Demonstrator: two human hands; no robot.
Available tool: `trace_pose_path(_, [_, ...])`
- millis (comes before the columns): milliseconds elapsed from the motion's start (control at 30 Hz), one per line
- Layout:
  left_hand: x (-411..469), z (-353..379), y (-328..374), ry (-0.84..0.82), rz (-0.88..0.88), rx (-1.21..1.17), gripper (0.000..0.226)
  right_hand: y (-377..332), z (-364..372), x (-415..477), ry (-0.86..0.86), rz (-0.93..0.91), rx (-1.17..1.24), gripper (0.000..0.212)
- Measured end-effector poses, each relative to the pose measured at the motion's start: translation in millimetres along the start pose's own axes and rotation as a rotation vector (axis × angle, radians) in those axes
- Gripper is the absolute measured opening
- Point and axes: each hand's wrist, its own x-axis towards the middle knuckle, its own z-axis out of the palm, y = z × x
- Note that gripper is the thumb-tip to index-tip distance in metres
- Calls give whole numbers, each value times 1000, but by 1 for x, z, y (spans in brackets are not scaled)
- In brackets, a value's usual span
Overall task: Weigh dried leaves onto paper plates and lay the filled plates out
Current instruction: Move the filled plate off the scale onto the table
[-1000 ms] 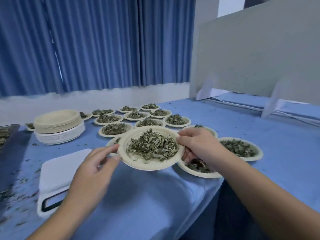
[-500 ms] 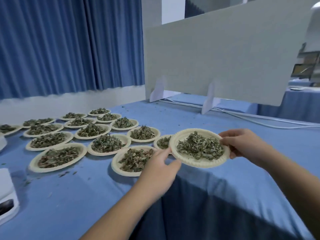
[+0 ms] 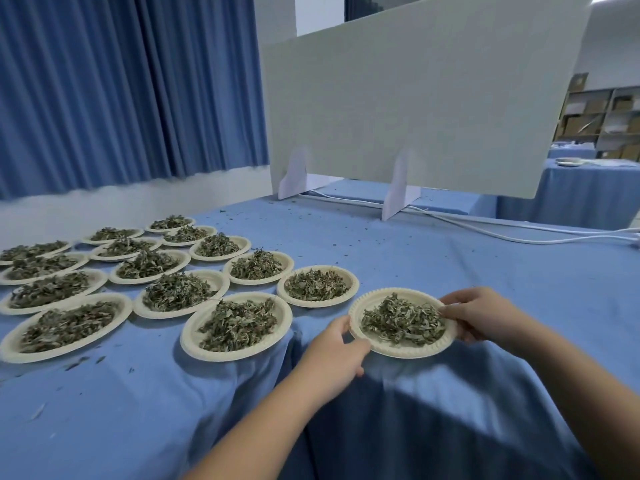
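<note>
A paper plate (image 3: 398, 352) heaped with dried leaves (image 3: 403, 320) is held level at the near edge of the worktop (image 3: 467, 265), just right of the filled plates (image 3: 239, 355) already set out. Its left rim is pinched by the left hand (image 3: 332, 355) and its right rim by the right hand (image 3: 481, 315), so both grips are closed on the one plate from opposite sides. This hold is judged to have a purpose: a thin paper plate bends under a loose load, and support at both rims lets it be carried flat so that nothing is spilt. Whether its underside touches the blue cloth (image 3: 138, 410) cannot be told; a shadow is seen below it.

The filled plates are ranged in slanting rows from the near edge toward the far left corner, rims close or touching, which is judged to save room and ease counting. The end plate (image 3: 313, 304) of one row lies just beyond and to the left of the held plate, apart from it. Leaf crumbs are scattered over the cloth. A white divider board (image 3: 415, 98) stands along the far edge on folded feet, with a white cable (image 3: 554, 242) run in front.

The step in hand is judged to be the setting down of this plate beside the others, its weighing apparently done. A level descent is called for, since the cloth falls away just below the near edge.
</note>
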Motion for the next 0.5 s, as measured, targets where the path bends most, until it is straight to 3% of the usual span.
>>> trace_pose_path(167, [11, -3, -4, 44, -40, -75, 36, 1, 3, 10, 46, 29, -125, 16])
trace_pose_path(367, [5, -22, -5, 171, 19, -130, 34, -7, 0, 14, 286, 37, -349, 33])
trace_pose_path(500, [-11, -56, -1, 249, 93, -241, 27, -34, 15, 14, 406, -45, -272, 32])
